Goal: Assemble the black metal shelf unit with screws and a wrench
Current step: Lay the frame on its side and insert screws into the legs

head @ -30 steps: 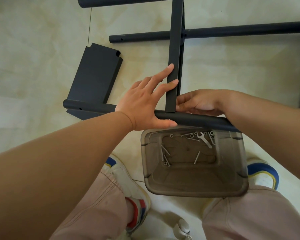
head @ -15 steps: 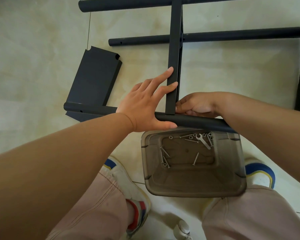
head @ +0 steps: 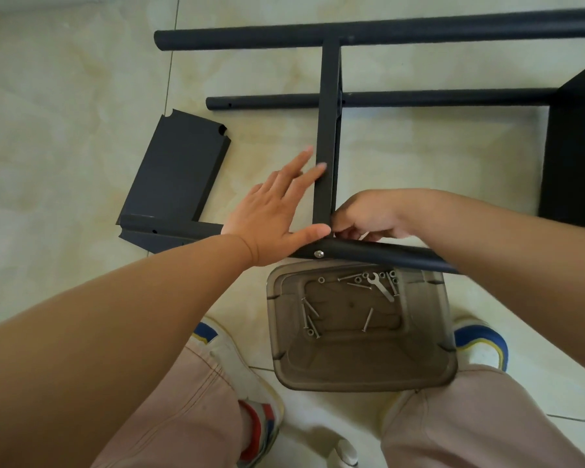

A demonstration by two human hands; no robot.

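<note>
The black shelf frame lies on the tiled floor. A shelf panel (head: 326, 130), seen edge-on, runs from the far tube (head: 352, 32) across the middle tube (head: 419, 97) down to the near tube (head: 385, 251). A silver screw head (head: 319, 254) shows in the near tube at that joint. My left hand (head: 271, 221) lies flat, its straight fingers against the panel's left side and its thumb on the near tube. My right hand (head: 368, 214) is curled at the joint's right side, pinching a small silvery part that is mostly hidden.
A smoky plastic bin (head: 362, 376) stands between my feet, holding a small wrench (head: 380, 287), several screws (head: 309, 315) and nuts. A loose black panel (head: 179, 167) lies at the left, over the near tube's end. Another black panel (head: 574, 146) fills the right edge.
The near tube has turned, so the screw head now faces me. My right hand has curled tighter at the joint. The left hand stays pressed against the panel.
</note>
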